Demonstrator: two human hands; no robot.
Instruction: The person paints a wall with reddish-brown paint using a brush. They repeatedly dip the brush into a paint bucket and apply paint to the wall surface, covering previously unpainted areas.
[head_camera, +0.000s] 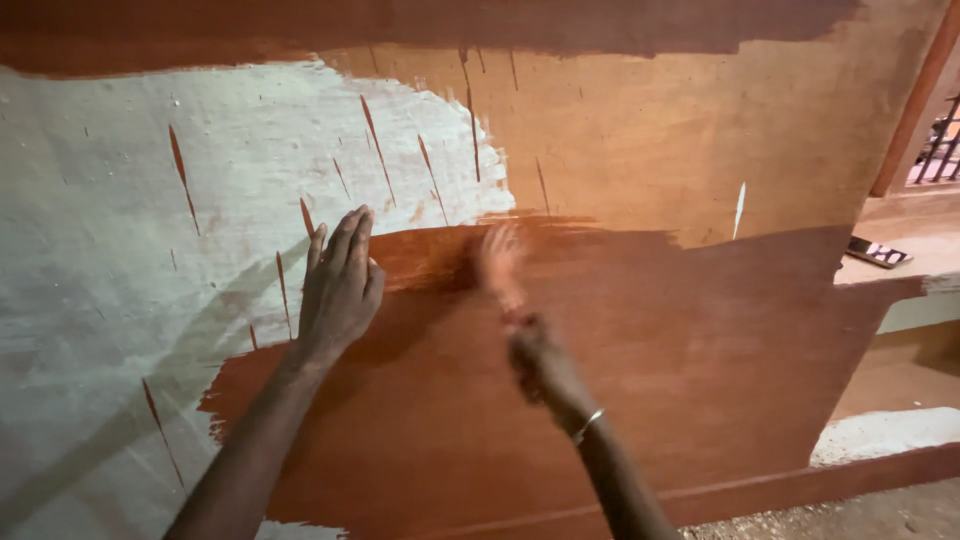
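— While the left hand (340, 280) lies flat on the wall (650, 130), fingers straight and together, what is it holding?

— Nothing; it is released, palm pressed to the surface right at the edge where the wet red-brown paint (620, 380) meets the bare white plaster (110, 250).

— And the right hand (535, 360)?

— Clenched round a brush (500, 265), which is blurred, so I cannot tell its bristles from its handle. The brush tip sits against the wall at the upper edge of the dark painted patch, just right of the left hand. One thin bangle (588, 424) shows on that wrist.

— How many hands in all?

— Two, both the person's own, each on a bare forearm rising from the bottom of the view.

— How many kinds of surface on the wall?

— Three: the white plaster on the left, a paler tan coat upper right, and the darker red-brown coat across the middle and along the top. Thin red drips run down the white part; I count about ten, and one white streak (739, 208) shows on the tan.

— Anything else?

— One small flat dark object (878, 251) lies on a ledge (900, 225) at the right, below one barred window (940, 145)
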